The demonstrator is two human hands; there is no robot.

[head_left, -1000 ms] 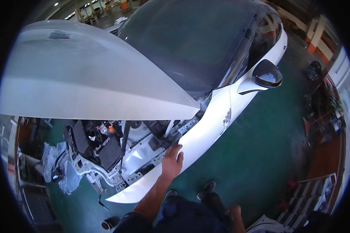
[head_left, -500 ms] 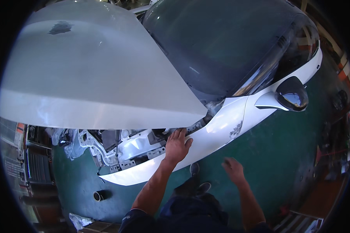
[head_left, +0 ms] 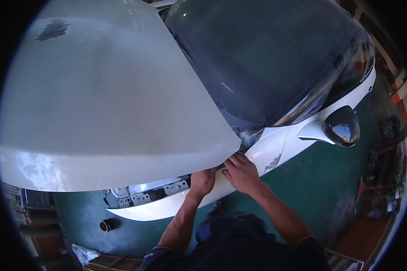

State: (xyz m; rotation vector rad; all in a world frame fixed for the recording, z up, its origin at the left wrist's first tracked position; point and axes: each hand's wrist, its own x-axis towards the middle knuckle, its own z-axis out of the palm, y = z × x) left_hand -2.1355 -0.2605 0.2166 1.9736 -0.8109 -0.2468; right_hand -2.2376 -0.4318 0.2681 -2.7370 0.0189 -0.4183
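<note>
I lean over a white car with its hood (head_left: 108,104) raised; the hood covers most of the engine bay. My left hand (head_left: 203,180) rests on the top edge of the white front fender (head_left: 167,208), partly tucked under the hood's rear corner. My right hand (head_left: 242,172) lies flat beside it on the same fender, fingers reaching to the hood corner near the windshield base. Neither hand holds a tool that I can see. The dark windshield (head_left: 267,58) fills the upper right.
A black side mirror (head_left: 343,126) sticks out at the right. The floor (head_left: 321,185) is green. A short dark pipe piece (head_left: 106,225) lies on the floor at lower left, near crumpled plastic (head_left: 83,253). Shelving and clutter line the right edge.
I have moved closer to the car. My right hand came up from beside my body onto the fender, next to my left hand, which stayed on the fender edge.
</note>
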